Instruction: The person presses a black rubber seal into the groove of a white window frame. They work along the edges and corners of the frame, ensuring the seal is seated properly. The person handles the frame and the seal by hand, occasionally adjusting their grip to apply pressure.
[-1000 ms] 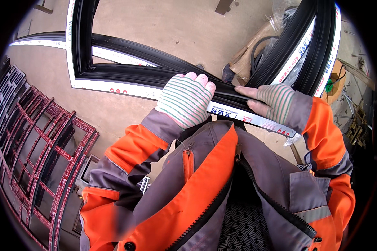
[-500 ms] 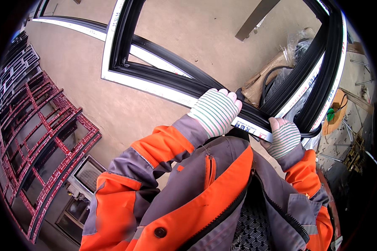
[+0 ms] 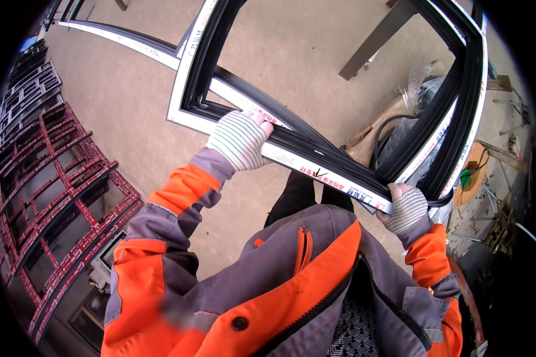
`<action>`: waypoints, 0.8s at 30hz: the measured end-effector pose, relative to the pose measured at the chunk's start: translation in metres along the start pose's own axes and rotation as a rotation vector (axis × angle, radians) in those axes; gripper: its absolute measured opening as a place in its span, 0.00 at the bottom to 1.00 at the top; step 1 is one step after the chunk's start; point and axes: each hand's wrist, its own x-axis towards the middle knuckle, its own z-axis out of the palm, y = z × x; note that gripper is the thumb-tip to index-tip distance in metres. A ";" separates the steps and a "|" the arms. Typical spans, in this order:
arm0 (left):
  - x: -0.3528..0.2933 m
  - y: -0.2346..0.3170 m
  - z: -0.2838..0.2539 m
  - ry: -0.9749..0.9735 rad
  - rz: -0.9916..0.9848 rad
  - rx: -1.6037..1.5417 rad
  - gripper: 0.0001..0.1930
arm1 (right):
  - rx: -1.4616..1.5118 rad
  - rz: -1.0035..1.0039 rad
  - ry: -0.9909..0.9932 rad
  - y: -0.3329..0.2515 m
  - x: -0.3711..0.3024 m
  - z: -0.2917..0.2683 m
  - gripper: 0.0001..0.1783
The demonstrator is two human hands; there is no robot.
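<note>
In front of me is a black window frame (image 3: 327, 160) whose outer faces carry white printed film. My left hand (image 3: 239, 140), in a striped knit glove, closes over its near bar not far from the left corner. Fingers of my right hand (image 3: 406, 208), gloved the same way, wrap the near right corner, partly hidden by the bar. Another black-and-white frame (image 3: 125, 46) lies beyond and under it, crossing at an angle. The undersides of both grips are out of sight.
Red-wrapped frames (image 3: 71, 202) lean in a stack along the left. A grey beam (image 3: 378, 38) stands beyond the frame. Clear plastic wrapping (image 3: 399, 134) and cardboard (image 3: 363, 146) lie at the right, near an orange disc (image 3: 470, 172) and metal rods (image 3: 470, 220).
My left hand has slid left along the near bar, farther from my right hand. The frame has shifted slightly right and nearer to me; my right hand stays at its corner.
</note>
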 end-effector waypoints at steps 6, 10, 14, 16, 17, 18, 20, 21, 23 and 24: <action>-0.026 -0.076 -0.001 0.134 -0.015 0.068 0.30 | 0.029 0.028 0.022 -0.003 -0.001 -0.002 0.33; -0.034 -0.084 -0.003 0.167 -0.014 0.075 0.30 | 0.038 0.000 0.010 -0.003 0.000 -0.009 0.29; -0.035 -0.085 0.011 0.218 -0.007 0.044 0.33 | 0.026 -0.040 -0.054 0.003 -0.001 -0.013 0.27; -0.030 -0.070 0.004 0.230 -0.018 0.058 0.34 | 0.019 -0.014 -0.070 0.001 -0.002 -0.014 0.27; -0.027 -0.061 0.005 0.238 -0.025 0.050 0.34 | 0.038 -0.009 -0.066 0.002 -0.004 -0.012 0.27; -0.021 -0.054 0.008 0.222 0.004 0.041 0.34 | 0.049 -0.015 -0.053 0.005 -0.007 -0.009 0.27; -0.015 -0.029 0.009 0.239 0.048 0.033 0.34 | 0.059 -0.042 -0.011 0.006 -0.007 -0.005 0.27; -0.009 -0.014 0.013 0.250 0.067 -0.001 0.33 | 0.039 -0.059 0.034 0.004 -0.008 -0.009 0.26; 0.007 0.028 0.014 0.276 0.111 -0.031 0.30 | 0.051 -0.042 0.021 0.002 -0.013 -0.015 0.27; 0.015 0.047 0.018 0.279 0.124 -0.036 0.30 | 0.047 -0.035 0.011 0.001 -0.015 -0.019 0.27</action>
